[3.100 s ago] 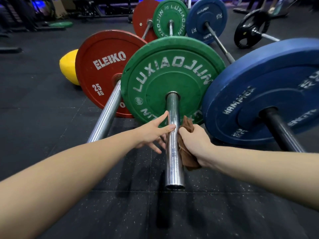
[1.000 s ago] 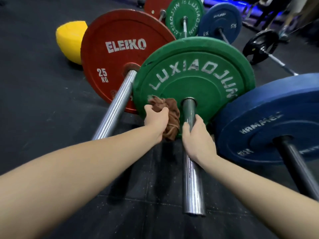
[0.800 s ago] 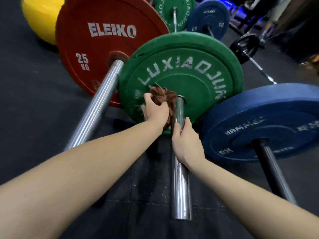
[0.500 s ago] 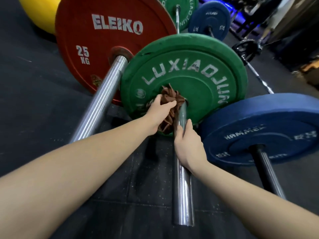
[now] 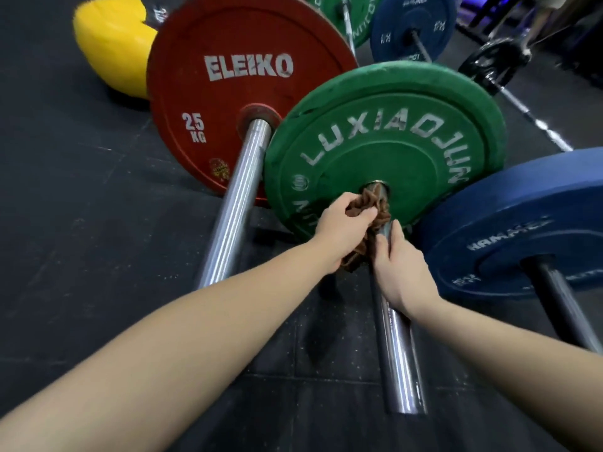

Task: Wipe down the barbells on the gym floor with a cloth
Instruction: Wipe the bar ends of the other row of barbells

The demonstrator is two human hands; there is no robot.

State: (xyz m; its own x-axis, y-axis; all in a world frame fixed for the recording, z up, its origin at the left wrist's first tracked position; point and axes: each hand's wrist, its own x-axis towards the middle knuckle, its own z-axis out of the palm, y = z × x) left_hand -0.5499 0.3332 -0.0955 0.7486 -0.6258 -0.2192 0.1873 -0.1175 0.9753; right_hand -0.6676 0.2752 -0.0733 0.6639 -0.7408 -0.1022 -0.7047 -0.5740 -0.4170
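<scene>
A chrome barbell sleeve (image 5: 399,353) runs from the near floor into the hub of a green LUXIAOJUN plate (image 5: 385,138). My left hand (image 5: 342,228) grips a bunched brown cloth (image 5: 375,207) against the sleeve right at the plate's hub. Just behind it, my right hand (image 5: 399,270) holds the sleeve, fingers curled round it and touching the cloth. The cloth's lower end hangs below my left hand.
A red ELEIKO 25 kg plate (image 5: 235,86) on its own chrome bar (image 5: 235,207) lies to the left. To the right sits a blue plate (image 5: 522,223) on a dark bar (image 5: 561,305). Behind are a yellow object (image 5: 111,44), more plates and black rubber flooring (image 5: 81,223).
The cloth passed from my right hand to my left, which carried it up the sleeve to the plate's hub. My right hand took hold of the sleeve behind it.
</scene>
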